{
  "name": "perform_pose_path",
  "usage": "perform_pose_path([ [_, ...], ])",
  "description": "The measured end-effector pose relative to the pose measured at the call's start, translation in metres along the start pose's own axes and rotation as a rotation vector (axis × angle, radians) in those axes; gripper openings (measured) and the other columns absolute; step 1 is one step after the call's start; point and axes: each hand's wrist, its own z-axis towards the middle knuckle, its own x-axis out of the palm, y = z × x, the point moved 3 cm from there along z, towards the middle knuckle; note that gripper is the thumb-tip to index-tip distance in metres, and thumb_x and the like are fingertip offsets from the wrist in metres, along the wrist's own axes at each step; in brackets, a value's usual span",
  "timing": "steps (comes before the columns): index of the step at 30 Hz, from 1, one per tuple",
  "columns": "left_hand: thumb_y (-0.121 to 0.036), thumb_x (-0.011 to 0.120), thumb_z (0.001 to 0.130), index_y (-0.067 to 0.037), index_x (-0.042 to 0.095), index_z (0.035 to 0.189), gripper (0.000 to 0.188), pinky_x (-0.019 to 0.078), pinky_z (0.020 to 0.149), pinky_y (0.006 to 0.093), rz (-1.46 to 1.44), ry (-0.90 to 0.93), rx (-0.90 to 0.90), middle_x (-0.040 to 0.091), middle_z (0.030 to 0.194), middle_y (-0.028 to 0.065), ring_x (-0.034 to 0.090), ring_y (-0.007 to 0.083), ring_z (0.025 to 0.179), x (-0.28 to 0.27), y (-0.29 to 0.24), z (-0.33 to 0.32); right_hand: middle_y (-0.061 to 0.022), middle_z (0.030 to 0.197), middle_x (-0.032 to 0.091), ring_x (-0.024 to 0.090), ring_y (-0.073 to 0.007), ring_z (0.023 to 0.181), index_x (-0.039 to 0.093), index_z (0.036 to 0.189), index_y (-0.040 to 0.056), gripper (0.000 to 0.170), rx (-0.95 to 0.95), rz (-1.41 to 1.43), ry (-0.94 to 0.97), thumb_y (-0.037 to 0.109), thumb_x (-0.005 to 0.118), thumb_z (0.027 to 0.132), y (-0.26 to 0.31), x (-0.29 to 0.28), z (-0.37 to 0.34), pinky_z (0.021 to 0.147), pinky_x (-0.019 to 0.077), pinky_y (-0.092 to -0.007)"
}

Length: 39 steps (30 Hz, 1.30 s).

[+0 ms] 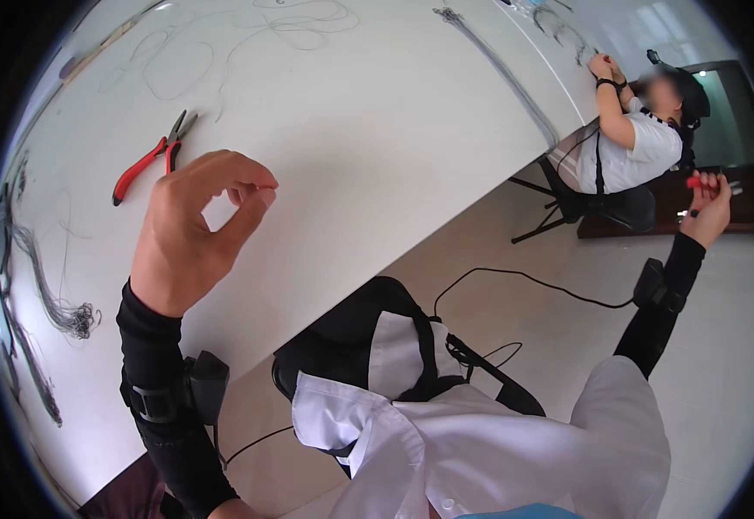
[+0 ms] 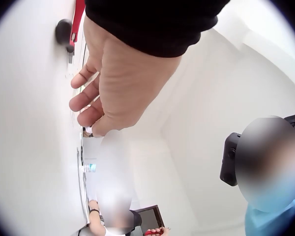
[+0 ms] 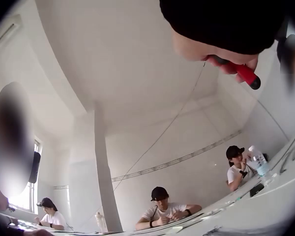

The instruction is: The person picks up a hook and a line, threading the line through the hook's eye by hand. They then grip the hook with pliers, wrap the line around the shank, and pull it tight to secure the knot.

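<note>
My left hand (image 1: 191,225) hovers over the white table (image 1: 351,130), fingers bent, thumb and index tips close together; whether they pinch anything is unclear. The left wrist view shows its curled fingers (image 2: 91,101) near the tabletop. My right hand (image 1: 710,214), raised off to the far right, grips a red-handled tool (image 1: 697,182). One red handle (image 3: 247,73) sticks out of that hand in the right wrist view. From there a thin strand (image 3: 174,118) slants down-left; its far end cannot be made out. Red-handled pliers (image 1: 139,173) lie beside my left hand.
Wire bundles (image 1: 52,303) line the table's left side, loose wire loops (image 1: 169,65) lie at the back, and a long bundle (image 1: 502,69) lies near the right edge. Another person (image 1: 641,138) sits at the right. A bottle (image 3: 259,161) stands on the table.
</note>
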Motion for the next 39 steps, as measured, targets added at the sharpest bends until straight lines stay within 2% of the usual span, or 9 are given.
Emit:
perform_pose_path([
  [7,0.002,0.067,0.089,0.001,0.07,0.096,0.008,0.0489,0.068,0.0291,-0.014,-0.037,-0.003,0.069,0.086,0.0085,0.061,0.0162,0.073,0.004,0.0,0.001,0.001,0.078,0.057,0.056,-0.0079,0.072,0.07,0.093,0.0028,0.022,-0.039,-0.628,0.195,0.024,0.068,0.097,0.03,-0.032,0.096,0.069,0.0488,-0.0243],
  [9,0.001,0.066,0.09,0.001,0.071,0.097,0.009,0.0486,0.064,0.0283,0.004,-0.052,-0.059,0.069,0.085,0.0084,0.06,0.015,0.071,0.001,-0.002,0.001,0.0019,0.078,0.058,0.054,-0.0065,0.073,0.072,0.114,0.0016,0.033,0.035,-0.881,0.31,0.03,0.065,0.098,0.01,0.007,0.095,0.067,0.0429,-0.0225],
  [14,-0.001,0.064,0.091,0.0,0.071,0.098,0.01,0.0451,0.055,0.0276,0.056,-0.158,-0.09,0.067,0.078,0.0083,0.055,0.0144,0.058,-0.004,0.011,-0.003,-0.0152,0.085,0.073,0.07,-0.0214,0.075,0.071,0.11,-0.0028,0.039,-0.409,-1.131,0.611,0.031,0.061,0.093,-0.084,0.175,0.058,0.071,0.0527,-0.0336],
  [18,-0.002,0.065,0.091,0.001,0.07,0.099,0.01,0.0465,0.056,0.029,0.055,-0.166,-0.071,0.066,0.077,0.0096,0.057,0.017,0.058,-0.005,0.02,-0.004,-0.0216,0.095,0.073,0.069,-0.0406,0.091,0.073,0.098,0.0022,0.039,-0.458,-1.09,0.767,0.038,0.064,0.086,-0.166,0.296,0.025,0.084,0.0531,-0.0447],
  [25,0.003,0.065,0.09,0.002,0.07,0.099,0.011,0.0505,0.06,0.0299,0.062,-0.108,-0.055,0.07,0.084,0.0109,0.062,0.0194,0.066,-0.006,0.022,-0.003,-0.0259,0.096,0.072,0.068,-0.0439,0.095,0.073,0.103,-0.0011,0.045,-0.391,-1.224,0.873,0.04,0.062,0.088,-0.204,0.397,-0.027,0.089,0.0528,-0.046],
  [30,0.0,0.067,0.088,-0.002,0.07,0.1,0.013,0.0514,0.061,0.0332,0.128,-0.122,-0.008,0.07,0.086,0.0117,0.064,0.0237,0.067,0.004,0.028,-0.007,-0.0257,0.093,0.072,0.071,-0.0371,0.094,0.069,0.108,-0.0059,0.053,-0.369,-1.027,1.077,0.045,0.057,0.095,-0.255,0.387,-0.003,0.085,0.0513,-0.0466],
  [32,-0.001,0.068,0.086,-0.003,0.068,0.1,0.015,0.0532,0.067,0.0399,0.145,-0.222,0.074,0.07,0.088,0.0129,0.065,0.0322,0.071,0.0,0.028,-0.012,-0.014,0.084,0.073,0.07,-0.0266,0.077,0.066,0.119,-0.0023,0.057,-0.331,-0.832,1.022,0.049,0.054,0.098,-0.297,0.382,0.02,0.071,0.0538,-0.0404],
  [34,-0.003,0.07,0.085,-0.005,0.067,0.098,0.013,0.053,0.067,0.0403,0.206,-0.337,0.091,0.067,0.085,0.0106,0.064,0.0317,0.072,-0.008,0.008,-0.032,0.0042,0.065,0.046,0.042,-0.0047,0.047,0.062,0.111,0.0082,0.042,0.052,-0.715,0.987,0.047,0.051,0.101,-0.289,0.383,0.02,0.04,0.0321,-0.0225],
  [39,0.001,0.071,0.082,-0.007,0.07,0.099,0.019,0.0521,0.065,0.0346,0.303,-0.533,-0.066,0.065,0.087,0.0076,0.064,0.0262,0.074,-0.026,-0.008,-0.106,0.0031,0.081,0.052,0.052,-0.0046,0.072,0.057,0.119,0.0125,0.032,0.291,-0.295,1.089,0.041,0.052,0.105,-0.202,0.389,-0.077,0.066,0.0437,-0.0217],
])
